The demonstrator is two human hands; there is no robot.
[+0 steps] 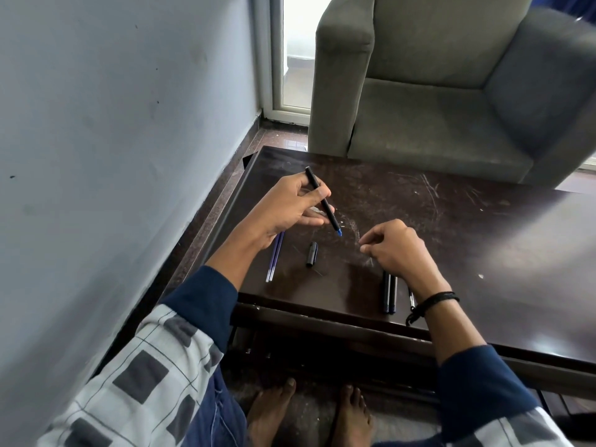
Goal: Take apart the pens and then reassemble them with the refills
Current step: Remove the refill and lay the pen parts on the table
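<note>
My left hand (287,204) holds a black pen (322,201) with a blue tip between thumb and fingers, tip pointing down and right above the dark table (451,240). My right hand (393,250) hovers to the right with its fingers curled; whether it pinches anything small I cannot tell. A black pen cap (312,254) lies on the table between my hands. Two blue refills (274,259) lie under my left wrist. Two black pens (389,293) and a clear pen part (411,300) lie beside my right wrist near the front edge.
A grey armchair (451,85) stands right behind the table. A pale wall (113,140) runs along the left, with a narrow floor gap beside the table. My bare feet (309,414) are under the table's front edge.
</note>
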